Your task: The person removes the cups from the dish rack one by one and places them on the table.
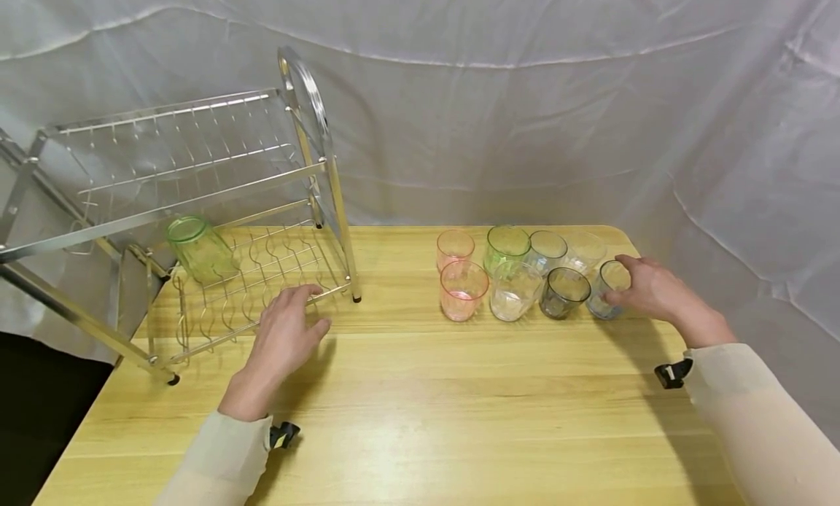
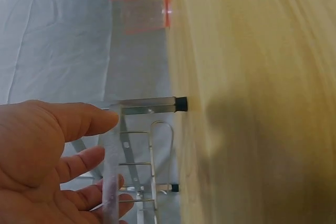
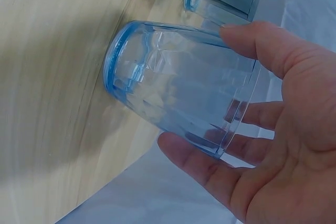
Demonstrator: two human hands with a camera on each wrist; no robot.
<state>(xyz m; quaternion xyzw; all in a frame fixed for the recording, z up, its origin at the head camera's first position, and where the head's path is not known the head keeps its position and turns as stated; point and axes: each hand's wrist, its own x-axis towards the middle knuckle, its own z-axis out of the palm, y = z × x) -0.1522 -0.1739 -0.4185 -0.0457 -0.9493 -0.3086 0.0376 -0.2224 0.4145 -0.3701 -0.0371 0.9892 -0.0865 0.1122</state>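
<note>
My right hand (image 1: 646,291) holds a clear blue drinking glass (image 3: 178,80) at the right end of the glasses. In the right wrist view the thumb lies at its rim and the fingers lie along the opposite side; the base is close to the tabletop. At the lower front rail of a silver two-tier dish rack (image 1: 341,225) is my left hand (image 1: 285,338), its fingers relaxed and thumb apart. The left wrist view has the rail (image 2: 111,171) by the thumb and fingers; contact is unclear. A green glass (image 1: 200,251) leans on the rack's lower tier.
Left of the held glass, two rows of tumblers include a dark grey glass (image 1: 564,293), a clear glass (image 1: 515,291), a front pink glass (image 1: 463,291) and a back green glass (image 1: 507,249). A grey cloth (image 1: 512,127) hangs behind the wooden table (image 1: 420,411).
</note>
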